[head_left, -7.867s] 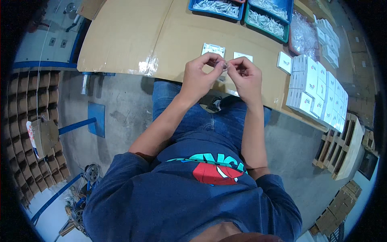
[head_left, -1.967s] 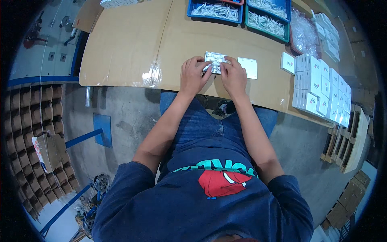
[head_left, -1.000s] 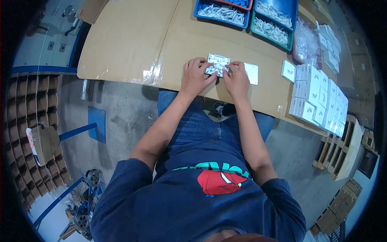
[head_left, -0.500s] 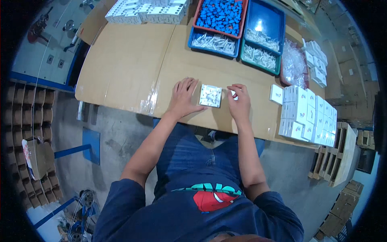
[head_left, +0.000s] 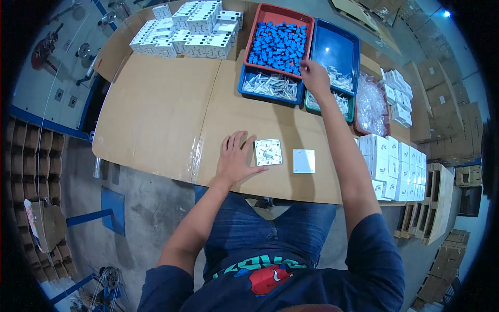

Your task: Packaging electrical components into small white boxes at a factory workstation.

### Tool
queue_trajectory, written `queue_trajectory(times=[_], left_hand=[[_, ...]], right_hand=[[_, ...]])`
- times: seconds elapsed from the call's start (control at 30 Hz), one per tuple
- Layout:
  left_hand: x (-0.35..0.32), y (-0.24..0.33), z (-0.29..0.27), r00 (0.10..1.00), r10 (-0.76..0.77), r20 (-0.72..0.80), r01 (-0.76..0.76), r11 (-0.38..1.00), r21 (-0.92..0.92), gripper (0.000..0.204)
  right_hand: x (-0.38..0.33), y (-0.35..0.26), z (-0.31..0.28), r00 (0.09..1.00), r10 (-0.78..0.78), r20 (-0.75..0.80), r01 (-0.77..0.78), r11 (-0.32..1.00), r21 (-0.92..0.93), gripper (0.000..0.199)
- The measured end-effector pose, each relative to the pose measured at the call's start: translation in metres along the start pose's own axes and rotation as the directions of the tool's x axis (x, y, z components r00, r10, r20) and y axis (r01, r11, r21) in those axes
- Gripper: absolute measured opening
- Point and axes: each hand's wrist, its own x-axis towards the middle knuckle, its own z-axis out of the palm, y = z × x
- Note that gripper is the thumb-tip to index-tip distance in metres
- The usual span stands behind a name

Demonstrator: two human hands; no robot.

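A white square device with its inner face showing (head_left: 268, 152) lies on the cardboard-covered table in front of me. Beside its left edge my left hand (head_left: 235, 160) rests on the cardboard, fingers spread and thumb at the lower edge. To the device's right, a plain white square plate (head_left: 304, 161) lies flat. My right hand (head_left: 316, 79) is stretched out to the right rim of the red tray (head_left: 311, 39), which holds small blue parts (head_left: 276, 48). Its fingers are curled together at the tips; whatever they pinch is too small to make out.
Blue trays (head_left: 267, 100) and a green tray (head_left: 351, 113) hold thin clear and white pieces. A reddish tray of clear plastic bags (head_left: 371, 106) stands beside them. White boxes (head_left: 395, 171) are stacked at the right edge; white units (head_left: 208, 23) are piled at the far left.
My right hand has moved from beside the device out to the far trays. The white plate now lies flat where that hand was. My left hand stays by the device. The view has shifted.
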Motion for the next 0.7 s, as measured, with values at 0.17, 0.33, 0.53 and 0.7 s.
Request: queue_trajectory(times=[0.17,0.33,0.53,0.7], left_hand=[[0.001,0.002,0.001,1.000,-0.003,-0.002,0.003,1.000,-0.010,0.102],[0.000,0.000,-0.005,1.000,0.010,-0.014,-0.010,1.000,-0.027,0.101],[0.003,0.001,-0.005,1.000,0.005,-0.011,-0.005,0.999,-0.037,0.099],[0.003,0.001,-0.004,1.000,0.000,-0.004,0.000,0.999,-0.035,0.100]], right_hand=[[0.043,0.019,0.031,0.990,-0.087,0.107,0.110,0.966,-0.235,0.027],[0.051,0.023,0.053,0.970,-0.131,0.203,0.203,0.899,-0.388,0.026],[0.054,0.037,0.063,0.960,-0.247,0.135,0.280,0.868,-0.410,0.022],[0.055,0.044,0.065,0.952,-0.296,0.075,0.301,0.865,-0.402,0.023]])
